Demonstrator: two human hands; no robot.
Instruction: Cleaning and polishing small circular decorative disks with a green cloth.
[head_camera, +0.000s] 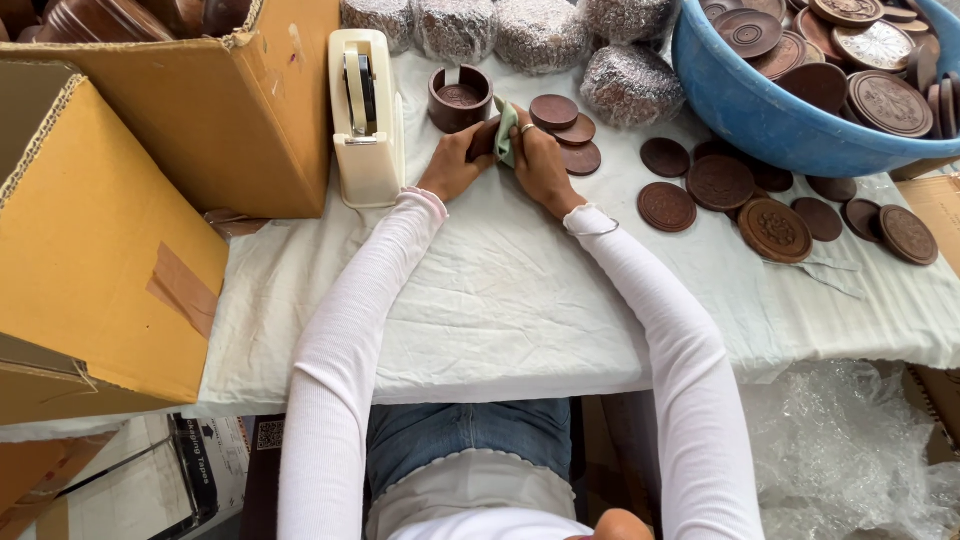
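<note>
Near the body, both white-sleeved arms are reaching across the cloth-covered tabletop (500, 300); the left hand (455, 165) is gripping a brown wooden disc (485, 138), fingers curled around it, while the right hand (540, 165) is pressing a pale green cloth (506, 130) against it. Just beyond, a few discs (565, 130) are lying stacked beside a round holder (460, 98). Farther right, many discs (770, 225) are lying loose, and the blue basin (760, 120) is holding plenty more, so most appear untouched.
</note>
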